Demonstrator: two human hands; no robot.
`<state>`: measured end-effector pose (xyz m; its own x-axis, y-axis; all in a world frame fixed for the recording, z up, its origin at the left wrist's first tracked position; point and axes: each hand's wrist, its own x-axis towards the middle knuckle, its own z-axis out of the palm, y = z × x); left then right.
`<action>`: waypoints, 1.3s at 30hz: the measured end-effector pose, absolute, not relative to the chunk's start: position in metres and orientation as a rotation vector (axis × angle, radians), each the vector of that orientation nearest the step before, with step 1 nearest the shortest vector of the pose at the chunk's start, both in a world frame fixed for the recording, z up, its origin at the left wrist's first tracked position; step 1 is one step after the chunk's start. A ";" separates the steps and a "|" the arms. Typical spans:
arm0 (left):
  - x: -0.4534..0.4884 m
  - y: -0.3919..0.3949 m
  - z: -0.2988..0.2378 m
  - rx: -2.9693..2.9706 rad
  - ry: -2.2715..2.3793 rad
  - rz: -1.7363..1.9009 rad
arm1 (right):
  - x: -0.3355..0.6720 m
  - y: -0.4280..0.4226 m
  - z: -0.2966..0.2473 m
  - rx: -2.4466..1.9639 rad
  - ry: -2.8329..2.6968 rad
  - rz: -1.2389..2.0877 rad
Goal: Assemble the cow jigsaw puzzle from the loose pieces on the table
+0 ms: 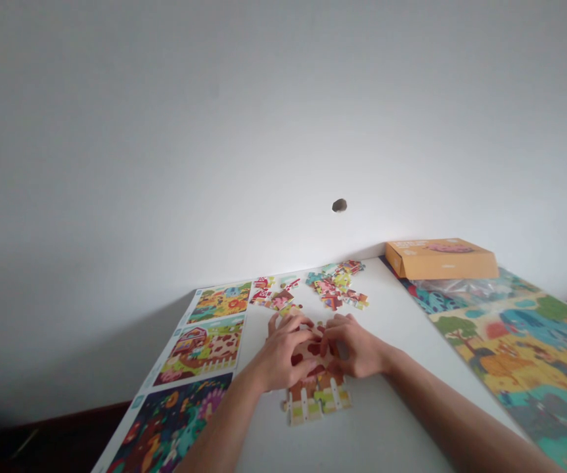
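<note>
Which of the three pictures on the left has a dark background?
The dark-blue picture at the bottom, nearest the camera; the farm picture in the middle and the savanna picture at the top are lighter.

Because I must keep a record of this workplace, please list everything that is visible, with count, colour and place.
Wall: one, whitish grey, behind the table
Hole: one, dark, in the wall
Table: one, white, under the things below
Printed pictures: three, multicoloured, along the table's left side
Loose puzzle pieces: many, too small to count, multicoloured, far part of the table
Joined puzzle section: one, brown, cream, green and white, under the hands
Box: one, orange, far right
Plastic bag: one, clear, in front of the box
Large animal picture: one, mainly yellow, green and blue, right
Left hand: one, bare, on the section's left
Right hand: one, bare, on its right
</note>
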<state>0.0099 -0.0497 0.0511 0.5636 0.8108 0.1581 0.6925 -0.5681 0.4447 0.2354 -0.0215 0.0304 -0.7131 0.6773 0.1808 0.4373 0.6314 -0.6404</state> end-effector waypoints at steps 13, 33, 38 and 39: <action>0.009 -0.049 0.049 2.473 1.261 0.479 | 0.240 -0.025 0.038 -0.806 -2.522 0.831; 0.007 -0.046 0.041 2.483 1.273 0.504 | 0.236 -0.037 0.050 -0.606 -2.727 0.766; 0.008 -0.047 0.042 2.456 1.277 0.502 | 0.234 -0.040 0.051 -0.644 -2.773 0.757; 0.007 -0.046 0.042 2.451 1.277 0.505 | 0.234 -0.040 0.051 -0.661 -2.792 0.757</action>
